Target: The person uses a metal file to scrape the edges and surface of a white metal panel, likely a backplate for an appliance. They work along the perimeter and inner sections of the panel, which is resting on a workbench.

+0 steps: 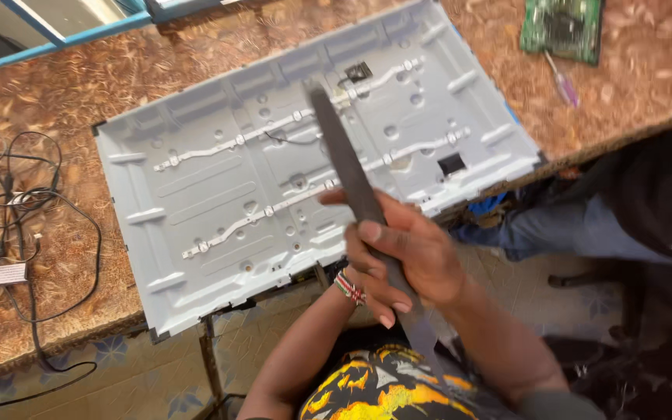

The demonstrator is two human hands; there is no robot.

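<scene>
A person holds a long, flat dark strip (355,183) over a pale metal panel (196,194) that lies tilted across the near edge of a brown speckled tabletop (79,85). The right hand (410,257) is closed around the strip's lower half. The left hand (359,268), with a beaded wristband, sits mostly hidden behind it, so its grip cannot be told. The strip's long axis runs up and away from the hands, its far tip above the panel's middle. Cables (17,202) lie near the left edge; a green circuit board (563,27) sits at the far right corner.

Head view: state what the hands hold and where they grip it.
Both hands, the right hand over the left hand, grip a long dark flat strip near its lower end; fingers wrap its middle-lower part.
</scene>
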